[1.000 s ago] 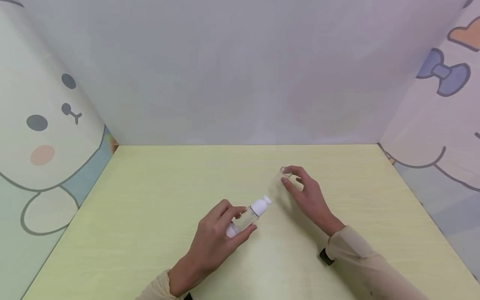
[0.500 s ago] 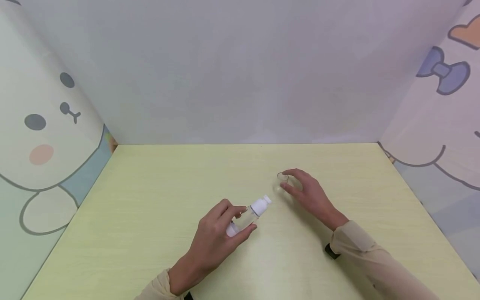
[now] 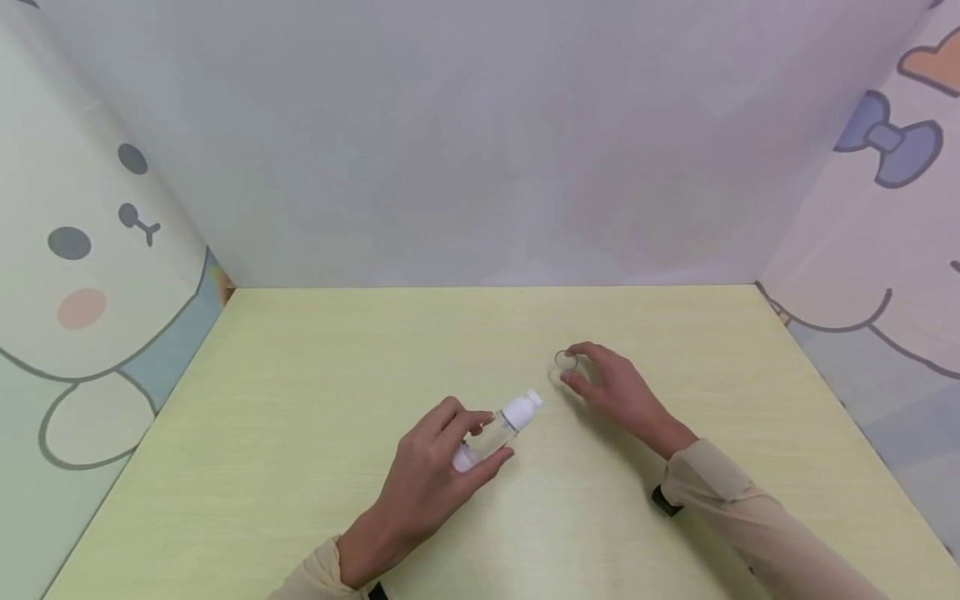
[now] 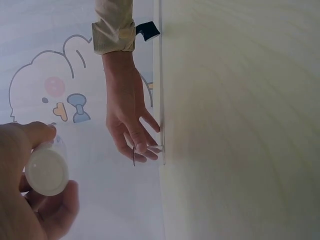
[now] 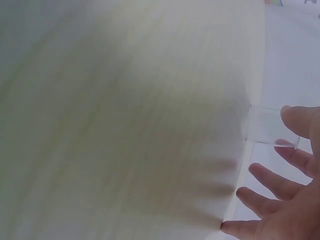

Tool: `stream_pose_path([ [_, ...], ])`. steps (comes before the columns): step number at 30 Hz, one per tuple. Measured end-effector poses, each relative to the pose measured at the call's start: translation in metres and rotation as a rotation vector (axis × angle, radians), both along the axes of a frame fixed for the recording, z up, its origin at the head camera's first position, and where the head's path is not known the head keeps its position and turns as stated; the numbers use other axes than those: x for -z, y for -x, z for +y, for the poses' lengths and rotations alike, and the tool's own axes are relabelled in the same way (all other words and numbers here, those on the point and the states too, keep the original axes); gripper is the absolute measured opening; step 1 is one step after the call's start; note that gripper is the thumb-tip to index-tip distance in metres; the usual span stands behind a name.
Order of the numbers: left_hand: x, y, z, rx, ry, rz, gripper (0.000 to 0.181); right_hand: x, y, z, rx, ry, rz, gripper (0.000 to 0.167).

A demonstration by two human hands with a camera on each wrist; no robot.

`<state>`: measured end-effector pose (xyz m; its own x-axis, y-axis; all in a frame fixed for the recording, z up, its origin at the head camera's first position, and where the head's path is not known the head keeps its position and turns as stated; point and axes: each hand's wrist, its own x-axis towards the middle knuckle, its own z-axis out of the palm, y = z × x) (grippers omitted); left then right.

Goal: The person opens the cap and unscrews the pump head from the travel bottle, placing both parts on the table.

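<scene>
My left hand [image 3: 426, 477] grips a small clear pump bottle with a white top [image 3: 519, 412], tilted up to the right above the table. Its round white base [image 4: 47, 172] faces the camera in the left wrist view. Farther back, my right hand [image 3: 617, 395] pinches a clear, colourless cylindrical cap [image 5: 266, 125] near its rim between thumb and forefinger. The cap stands upright, its lower end at the tabletop. In the right wrist view the other fingers spread out beside it. Part of the bottle's body is hidden by the left fingers.
The pale yellow wooden table [image 3: 300, 375] runs back to a plain grey-white wall [image 3: 480, 150]. Side panels with cartoon animals flank it on the left and right. A black band [image 3: 666, 502] sits at the right sleeve.
My right hand has brought the clear cap down and slightly nearer, to the table surface. The left hand with the bottle has stayed in place.
</scene>
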<state>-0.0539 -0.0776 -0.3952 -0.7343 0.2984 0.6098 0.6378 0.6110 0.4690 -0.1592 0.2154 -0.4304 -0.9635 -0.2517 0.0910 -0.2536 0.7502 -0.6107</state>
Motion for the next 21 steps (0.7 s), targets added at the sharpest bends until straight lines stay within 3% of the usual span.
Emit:
stream_pose_path([
  [5, 0.0, 0.0, 0.0, -0.006, 0.003, -0.003, 0.036, -0.001, 0.001, -0.001, -0.002, -0.015, -0.016, 0.043],
  [13, 0.001, 0.001, -0.001, -0.005, 0.006, 0.0, 0.036, -0.006, -0.002, 0.001, 0.022, -0.018, -0.049, 0.062],
  [21, -0.003, 0.004, -0.004, -0.003, 0.013, -0.002, 0.035, -0.025, -0.019, -0.003, 0.041, 0.093, 0.04, 0.059],
])
